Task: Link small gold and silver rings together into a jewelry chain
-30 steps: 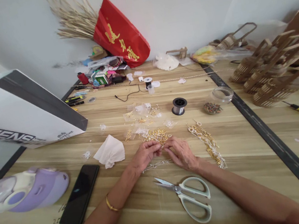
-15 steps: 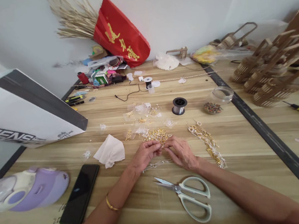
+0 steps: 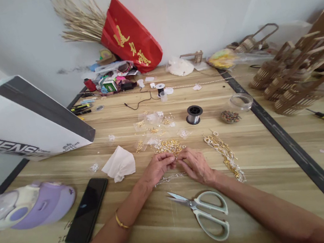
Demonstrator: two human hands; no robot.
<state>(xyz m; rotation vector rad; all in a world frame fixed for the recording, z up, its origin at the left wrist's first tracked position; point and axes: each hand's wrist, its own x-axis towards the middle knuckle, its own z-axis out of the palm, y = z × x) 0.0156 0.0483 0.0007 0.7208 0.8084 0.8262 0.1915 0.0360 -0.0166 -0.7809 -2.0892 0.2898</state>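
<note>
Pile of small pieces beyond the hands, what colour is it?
Mostly gold: the pile shows in the head view.

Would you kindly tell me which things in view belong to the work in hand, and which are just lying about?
Likely in the work, being near the left hand and right hand: silver chain, gold-coloured pieces, gold-and-silver strands, scissors.
Apparently just lying about: phone, white tissue, purple-and-white container, red bag.

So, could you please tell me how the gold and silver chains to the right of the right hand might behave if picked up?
The chains would probably hang limp, since they lie in loose, curving strands. They could tangle or come up together, as the strands overlap. They seem unlikely to roll, being spread out along the table.
</note>
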